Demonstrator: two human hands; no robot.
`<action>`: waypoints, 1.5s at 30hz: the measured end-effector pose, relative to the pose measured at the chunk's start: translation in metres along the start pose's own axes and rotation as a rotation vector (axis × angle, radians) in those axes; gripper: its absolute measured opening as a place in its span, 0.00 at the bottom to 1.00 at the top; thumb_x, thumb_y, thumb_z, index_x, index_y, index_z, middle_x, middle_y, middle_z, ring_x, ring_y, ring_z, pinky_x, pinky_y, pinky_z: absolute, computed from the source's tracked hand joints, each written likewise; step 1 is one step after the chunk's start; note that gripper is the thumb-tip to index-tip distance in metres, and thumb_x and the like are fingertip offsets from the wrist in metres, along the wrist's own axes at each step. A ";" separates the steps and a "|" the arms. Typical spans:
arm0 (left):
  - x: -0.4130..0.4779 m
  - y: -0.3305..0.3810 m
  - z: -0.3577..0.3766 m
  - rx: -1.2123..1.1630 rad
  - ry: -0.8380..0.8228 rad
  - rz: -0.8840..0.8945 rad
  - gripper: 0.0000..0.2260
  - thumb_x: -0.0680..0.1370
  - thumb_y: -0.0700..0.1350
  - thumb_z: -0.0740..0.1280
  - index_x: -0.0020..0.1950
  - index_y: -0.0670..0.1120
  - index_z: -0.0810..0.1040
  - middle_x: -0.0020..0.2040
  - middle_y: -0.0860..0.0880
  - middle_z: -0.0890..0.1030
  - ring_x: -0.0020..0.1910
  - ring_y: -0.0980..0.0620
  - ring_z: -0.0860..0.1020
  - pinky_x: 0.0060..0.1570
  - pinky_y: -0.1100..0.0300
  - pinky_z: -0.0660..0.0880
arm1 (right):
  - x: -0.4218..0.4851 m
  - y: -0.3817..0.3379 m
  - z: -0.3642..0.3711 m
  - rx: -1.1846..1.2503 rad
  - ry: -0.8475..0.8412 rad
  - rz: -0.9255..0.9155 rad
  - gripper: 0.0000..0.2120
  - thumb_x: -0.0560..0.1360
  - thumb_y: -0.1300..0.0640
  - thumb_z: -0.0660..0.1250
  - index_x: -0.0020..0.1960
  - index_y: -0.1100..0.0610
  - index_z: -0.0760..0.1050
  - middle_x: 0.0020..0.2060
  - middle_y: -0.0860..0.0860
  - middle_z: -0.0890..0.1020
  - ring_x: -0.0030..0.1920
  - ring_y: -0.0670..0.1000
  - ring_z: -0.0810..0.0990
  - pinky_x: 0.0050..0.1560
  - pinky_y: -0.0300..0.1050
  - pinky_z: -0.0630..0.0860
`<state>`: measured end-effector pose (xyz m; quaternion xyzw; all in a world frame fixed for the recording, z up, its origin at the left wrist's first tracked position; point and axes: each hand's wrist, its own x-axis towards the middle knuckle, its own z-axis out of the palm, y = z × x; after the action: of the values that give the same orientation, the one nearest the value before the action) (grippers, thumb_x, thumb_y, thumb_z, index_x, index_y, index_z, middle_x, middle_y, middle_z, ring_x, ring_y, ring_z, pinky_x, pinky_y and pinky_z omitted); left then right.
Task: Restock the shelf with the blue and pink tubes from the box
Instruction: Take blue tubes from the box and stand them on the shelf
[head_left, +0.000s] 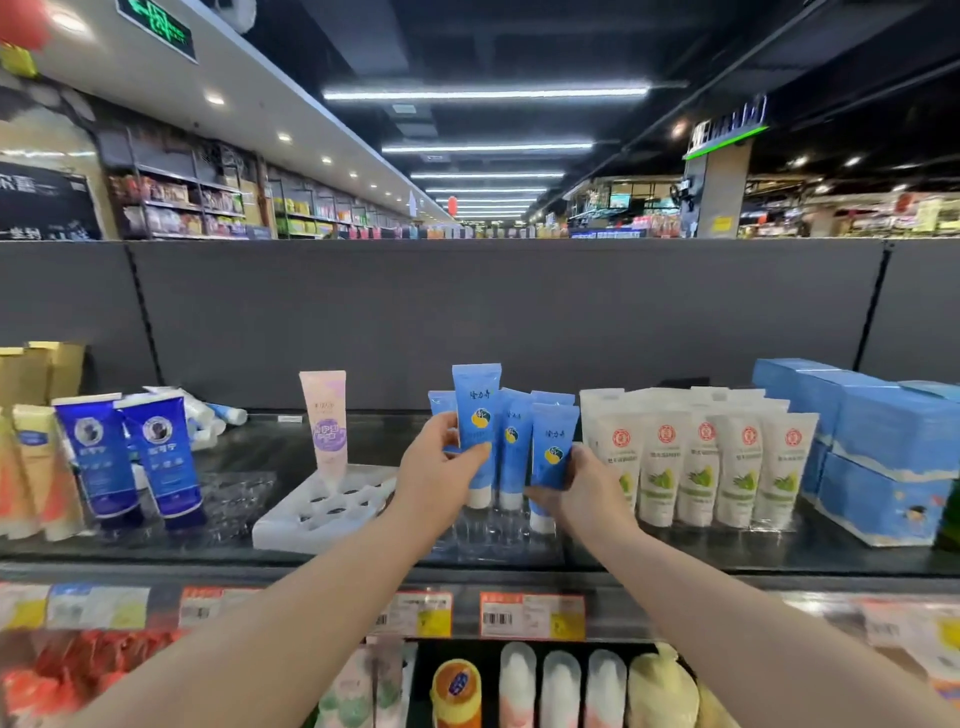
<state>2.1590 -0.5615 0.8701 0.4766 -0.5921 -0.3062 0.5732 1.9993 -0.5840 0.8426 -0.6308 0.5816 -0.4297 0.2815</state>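
Dark shelf (270, 441): left hand (441, 470) fingers (477, 455) around blue 隆力奇 tube (475, 405), right hand (589, 491) fingers (577, 458) around second blue tube (553, 441).

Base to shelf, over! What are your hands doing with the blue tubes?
Left hand grips tall blue tube. Right hand grips front blue tube. Pink tube stands apart. White tubes close beside right hand.

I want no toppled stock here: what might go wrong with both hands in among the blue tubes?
1. The left hand grips a raised blue tube and the right hand a front blue tube, tight against the standing blue tubes; a nudge may topple those.
2. The right hand sits close to the white-and-green tubes, so it might knock that front row.
3. The pink tube stands alone in the white tray and could tip if bumped.
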 end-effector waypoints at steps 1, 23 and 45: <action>0.001 -0.001 0.001 -0.008 -0.007 0.007 0.12 0.76 0.39 0.66 0.46 0.58 0.72 0.47 0.52 0.78 0.46 0.51 0.78 0.49 0.55 0.77 | 0.000 0.000 -0.001 -0.015 0.002 0.007 0.18 0.70 0.55 0.73 0.56 0.50 0.70 0.48 0.43 0.77 0.51 0.47 0.77 0.51 0.44 0.75; 0.014 -0.017 0.031 -0.023 -0.110 -0.081 0.08 0.77 0.37 0.65 0.51 0.50 0.73 0.46 0.57 0.77 0.43 0.60 0.77 0.31 0.75 0.73 | 0.021 -0.068 -0.034 -0.629 0.118 -0.520 0.20 0.77 0.51 0.64 0.69 0.51 0.69 0.62 0.49 0.74 0.64 0.53 0.69 0.60 0.45 0.67; 0.017 -0.021 0.032 0.012 -0.105 -0.103 0.10 0.77 0.38 0.66 0.47 0.53 0.71 0.46 0.58 0.77 0.44 0.60 0.76 0.37 0.69 0.73 | 0.039 -0.080 -0.029 -0.669 0.005 -0.499 0.08 0.76 0.55 0.65 0.54 0.52 0.76 0.46 0.46 0.73 0.48 0.51 0.76 0.45 0.43 0.72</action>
<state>2.1345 -0.5900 0.8527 0.4932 -0.5979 -0.3560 0.5221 2.0120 -0.6045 0.9328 -0.8079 0.5192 -0.2735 -0.0531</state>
